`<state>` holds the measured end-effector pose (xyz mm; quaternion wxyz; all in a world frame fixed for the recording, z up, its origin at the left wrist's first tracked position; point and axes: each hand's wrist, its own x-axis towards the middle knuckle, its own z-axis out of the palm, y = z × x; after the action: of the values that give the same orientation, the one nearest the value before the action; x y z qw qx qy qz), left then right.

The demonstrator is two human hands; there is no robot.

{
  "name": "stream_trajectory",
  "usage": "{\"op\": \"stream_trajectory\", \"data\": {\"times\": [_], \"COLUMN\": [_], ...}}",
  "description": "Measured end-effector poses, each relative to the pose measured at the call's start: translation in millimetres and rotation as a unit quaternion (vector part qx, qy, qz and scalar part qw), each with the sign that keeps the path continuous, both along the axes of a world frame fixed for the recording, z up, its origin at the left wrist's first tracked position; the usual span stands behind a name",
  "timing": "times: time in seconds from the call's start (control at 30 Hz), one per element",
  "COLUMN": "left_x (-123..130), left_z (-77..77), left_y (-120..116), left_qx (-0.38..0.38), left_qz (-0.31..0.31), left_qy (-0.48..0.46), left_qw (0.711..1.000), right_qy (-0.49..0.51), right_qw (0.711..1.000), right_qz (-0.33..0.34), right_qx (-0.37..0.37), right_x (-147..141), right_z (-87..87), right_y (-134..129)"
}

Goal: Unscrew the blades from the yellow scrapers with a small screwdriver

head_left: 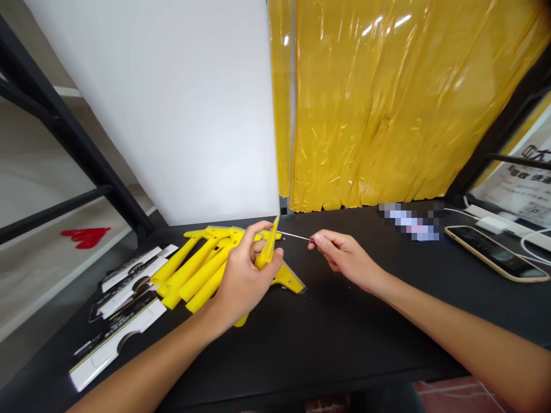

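Several yellow handles [193, 269] by left hand [245, 275], white cards [114, 344], phone [495, 252] past right hand [346, 258]

Black table [327, 355] with yellow tools [189, 275], phone [495, 252]

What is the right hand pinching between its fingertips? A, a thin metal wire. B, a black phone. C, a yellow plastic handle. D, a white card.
A: the right hand pinches a thin metal wire, its far end by the yellow plastic tool in the left hand.
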<state>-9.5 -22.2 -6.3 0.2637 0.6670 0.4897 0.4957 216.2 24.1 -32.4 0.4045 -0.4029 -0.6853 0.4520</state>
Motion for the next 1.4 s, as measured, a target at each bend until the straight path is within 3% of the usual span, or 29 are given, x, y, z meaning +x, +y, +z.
{"op": "stream_trajectory", "data": {"times": [0.27, 0.63, 0.8, 0.97, 1.03, 1.2, 1.3, 1.4], "left_x": [-1.2, -3.7, -4.3, -0.8, -0.3, -1.6, -0.9, -0.1], "left_z": [-1.0, -6.8, -7.7, -3.2, -2.4, -1.7, 0.6, 1.5], "left_y": [1.0, 4.1, 6.0, 5.9, 6.0, 6.7, 6.3, 6.1], "left_qx": [0.009, -0.005, -0.037, -0.086, -0.093, -0.106, -0.112, -0.113], "left_qz": [0.013, 0.014, 0.013, -0.009, -0.016, -0.013, -0.005, -0.006], "left_qy": [0.016, 0.007, 0.016, -0.01, -0.011, 0.012, 0.02, 0.023], "left_qw": [1.0, 1.0, 0.999, 0.996, 0.995, 0.994, 0.993, 0.993], "right_qy": [0.042, -0.035, -0.052, -0.124, -0.132, -0.095, -0.026, 0.063], "right_qw": [0.999, 0.999, 0.995, 0.971, 0.967, 0.985, 1.0, 0.987], "right_qz": [0.01, 0.016, -0.005, -0.05, -0.055, -0.028, 0.001, 0.042], "right_qx": [-0.005, 0.02, 0.087, 0.2, 0.209, 0.141, 0.004, -0.142], "right_x": [-1.2, -2.0, -1.9, 4.6, 6.3, 2.5, -1.8, -3.5], "right_z": [3.8, -0.9, -1.2, 2.4, 3.7, 3.1, 2.2, 2.3], "right_y": [-2.4, -2.2, -5.0, -8.1, -8.3, -7.5, -7.8, -9.2]}}
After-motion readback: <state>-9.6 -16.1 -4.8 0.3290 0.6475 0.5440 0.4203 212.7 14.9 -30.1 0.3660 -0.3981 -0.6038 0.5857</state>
